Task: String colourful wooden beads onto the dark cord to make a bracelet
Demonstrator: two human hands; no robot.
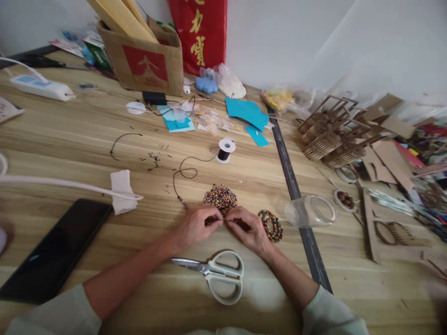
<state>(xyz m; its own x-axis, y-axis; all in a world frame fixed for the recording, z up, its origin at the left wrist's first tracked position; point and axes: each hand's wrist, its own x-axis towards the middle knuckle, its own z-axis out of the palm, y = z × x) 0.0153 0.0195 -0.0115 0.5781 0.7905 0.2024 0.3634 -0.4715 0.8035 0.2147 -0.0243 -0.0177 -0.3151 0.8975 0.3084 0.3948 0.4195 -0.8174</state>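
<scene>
My left hand (199, 224) pinches the dark cord (188, 160) near its tip. That cord runs back to a white spool (226, 145), and several threaded beads (182, 202) show on it beside my left hand. Fingertip to fingertip with it, my right hand (248, 228) is closed in a pinch; what it holds is too small to make out. Just beyond both hands lies a pile of multicoloured beads (220, 197). A coiled bead bracelet (270, 226) rests right of my right hand. White-handled scissors (225, 277) lie on the near side, blades pointing left.
A black phone (57, 251) and folded white paper (123, 191) lie left. A clear jar (310, 211) on its side stands right, near a dark strip (293, 184). Farther back are blue sheets (247, 113), a cardboard box (143, 65) and wooden baskets (331, 135).
</scene>
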